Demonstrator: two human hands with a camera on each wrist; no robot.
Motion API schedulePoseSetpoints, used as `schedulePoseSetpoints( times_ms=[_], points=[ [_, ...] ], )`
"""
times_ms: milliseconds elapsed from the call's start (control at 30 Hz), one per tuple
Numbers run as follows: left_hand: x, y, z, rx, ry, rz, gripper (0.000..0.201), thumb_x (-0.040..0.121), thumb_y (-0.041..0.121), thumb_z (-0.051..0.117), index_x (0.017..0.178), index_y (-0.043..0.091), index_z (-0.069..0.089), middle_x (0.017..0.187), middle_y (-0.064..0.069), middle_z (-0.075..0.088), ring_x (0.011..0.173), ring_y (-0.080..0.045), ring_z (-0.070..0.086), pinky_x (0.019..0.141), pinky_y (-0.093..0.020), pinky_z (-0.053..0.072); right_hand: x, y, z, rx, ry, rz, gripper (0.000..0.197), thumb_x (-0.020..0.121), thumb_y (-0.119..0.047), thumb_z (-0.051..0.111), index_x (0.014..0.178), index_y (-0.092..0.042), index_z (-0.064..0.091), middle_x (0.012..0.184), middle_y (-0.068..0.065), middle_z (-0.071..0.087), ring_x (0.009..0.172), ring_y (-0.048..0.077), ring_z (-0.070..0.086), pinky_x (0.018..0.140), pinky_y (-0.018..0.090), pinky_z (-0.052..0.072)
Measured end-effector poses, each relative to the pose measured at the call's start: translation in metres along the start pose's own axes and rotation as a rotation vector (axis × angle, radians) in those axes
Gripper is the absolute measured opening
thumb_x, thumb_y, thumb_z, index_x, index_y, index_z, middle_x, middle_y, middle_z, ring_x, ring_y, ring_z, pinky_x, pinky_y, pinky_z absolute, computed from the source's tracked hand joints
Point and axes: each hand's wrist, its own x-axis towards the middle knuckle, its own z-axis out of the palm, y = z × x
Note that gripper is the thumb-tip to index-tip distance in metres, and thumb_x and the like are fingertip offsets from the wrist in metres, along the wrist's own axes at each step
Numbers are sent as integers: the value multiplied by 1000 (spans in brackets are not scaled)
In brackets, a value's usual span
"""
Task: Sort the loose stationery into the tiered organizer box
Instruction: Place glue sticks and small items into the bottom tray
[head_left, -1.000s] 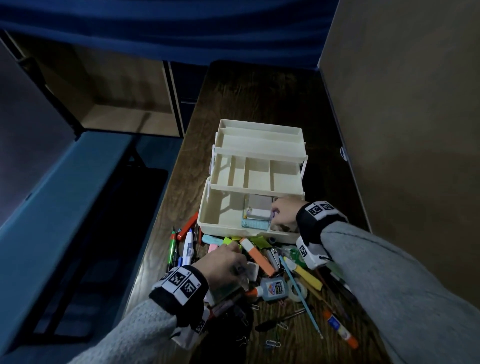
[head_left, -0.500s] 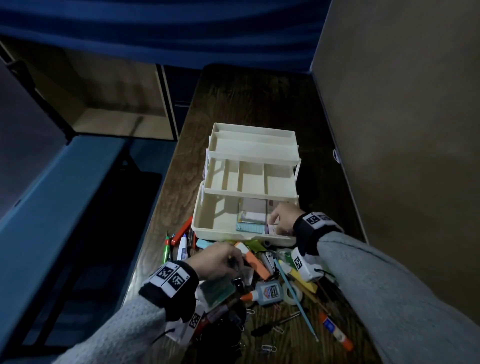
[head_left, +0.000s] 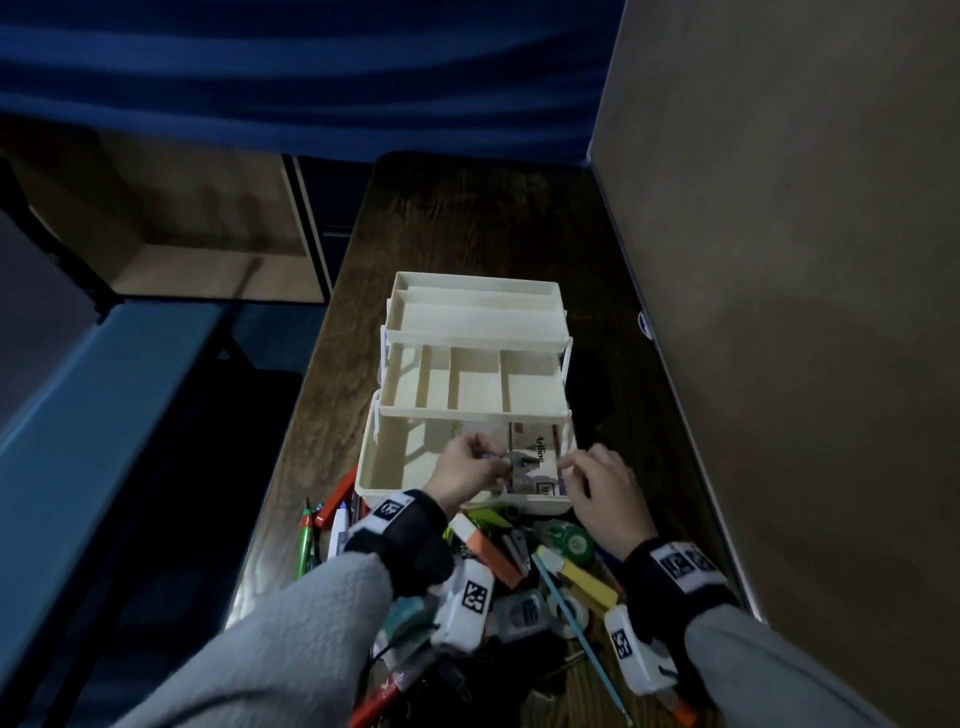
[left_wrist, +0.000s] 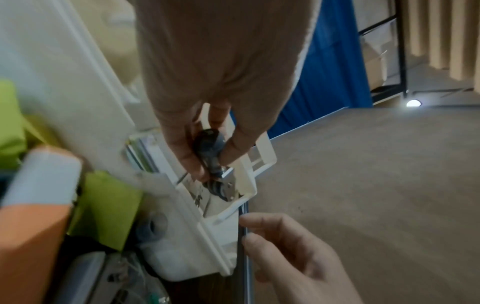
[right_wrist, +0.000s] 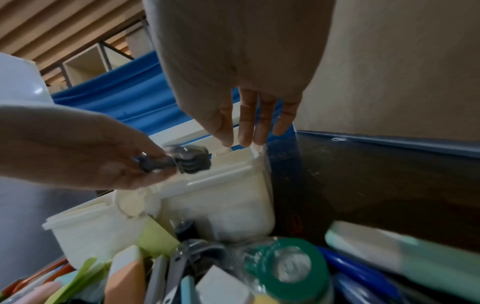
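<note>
The cream tiered organizer box (head_left: 470, 415) stands open on the dark wooden table, its upper trays stepped back. My left hand (head_left: 462, 473) is over the bottom tier and pinches a small dark grey and metal piece (head_left: 522, 460), seemingly a staple remover. The left wrist view shows that piece (left_wrist: 207, 142) between thumb and fingers of the left hand (left_wrist: 210, 164), above the box's corner. My right hand (head_left: 608, 493) hovers with straight fingers at the front right corner of the box (right_wrist: 233, 195), holding nothing. A white printed carton (head_left: 535, 441) lies in the bottom tier.
Loose stationery is piled in front of the box: an orange highlighter (head_left: 485, 551), a green tape roll (head_left: 574, 543), a yellow marker (head_left: 576, 574), a glue bottle (head_left: 519, 613), pens (head_left: 309, 540) at the left. A tan wall panel (head_left: 779, 364) borders the table's right side.
My left hand lifted off the pile with the dark piece and moved over the bottom tier. My right hand drew back out of the bottom tier to its front right corner.
</note>
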Motion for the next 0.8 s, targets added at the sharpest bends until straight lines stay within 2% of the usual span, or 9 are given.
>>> schedulePoseSetpoints(
  times_ms=[100, 167, 300, 433, 567, 633, 667, 733, 800],
  points=[
    [30, -8, 21, 34, 53, -65, 22, 84, -8, 57, 75, 12, 51, 89, -17, 60, 77, -25, 58, 81, -44, 53, -18, 14, 0, 85, -20, 38, 16, 96, -16, 48, 101, -19, 63, 95, -1, 51, 100, 17, 49, 88, 36, 44],
    [43, -11, 30, 85, 71, -68, 25, 82, -7, 59, 71, 14, 50, 91, -16, 60, 87, -24, 56, 88, -44, 51, -26, 20, -1, 113, -36, 74, 16, 96, -15, 48, 100, -19, 63, 95, -3, 50, 101, 15, 48, 90, 32, 43],
    [55, -13, 38, 398, 39, -9, 20, 84, -1, 57, 72, 15, 57, 84, -6, 62, 88, -21, 57, 73, -25, 44, -33, 30, -4, 141, -53, 119, 17, 96, -13, 48, 99, -18, 64, 94, -4, 50, 101, 14, 48, 90, 28, 42],
    [57, -8, 35, 732, -38, 63, 22, 86, -1, 52, 93, 8, 71, 99, -8, 70, 94, -24, 64, 80, -31, 54, -32, 33, -9, 155, -17, 112, 16, 95, -12, 50, 95, -19, 65, 91, -5, 50, 96, 12, 49, 85, 27, 41],
    [50, -2, 30, 763, -118, 139, 24, 88, -1, 51, 98, 5, 72, 106, -11, 71, 99, -25, 65, 85, -33, 54, -29, 33, -11, 193, 6, 122, 17, 95, -10, 50, 96, -17, 66, 90, -4, 49, 93, 14, 50, 84, 30, 44],
    [40, -1, 22, 735, -112, 192, 22, 88, 1, 51, 96, 7, 71, 102, -8, 71, 93, -27, 67, 78, -34, 56, -30, 34, -10, 202, 10, 132, 17, 95, -10, 50, 96, -16, 65, 90, -4, 48, 91, 15, 50, 83, 31, 44],
    [33, -1, 16, 713, -99, 228, 22, 88, 1, 51, 93, 9, 71, 99, -5, 70, 89, -26, 68, 72, -30, 57, -31, 35, -10, 206, 12, 139, 17, 95, -9, 50, 96, -16, 65, 90, -4, 47, 91, 15, 50, 82, 30, 44],
    [17, -2, -2, 694, -40, 313, 23, 90, 3, 50, 90, 15, 69, 95, 4, 67, 85, -17, 67, 60, -11, 49, -35, 36, -7, 208, 15, 151, 16, 95, -9, 50, 96, -15, 65, 90, -5, 47, 91, 14, 50, 80, 28, 43],
    [-1, -5, -24, 675, 66, 397, 25, 91, 3, 49, 90, 19, 68, 94, 10, 63, 82, -4, 61, 63, -6, 43, -41, 34, -2, 204, 9, 155, 17, 95, -8, 50, 97, -15, 65, 92, -3, 49, 89, 14, 52, 78, 27, 42]
  ],
)
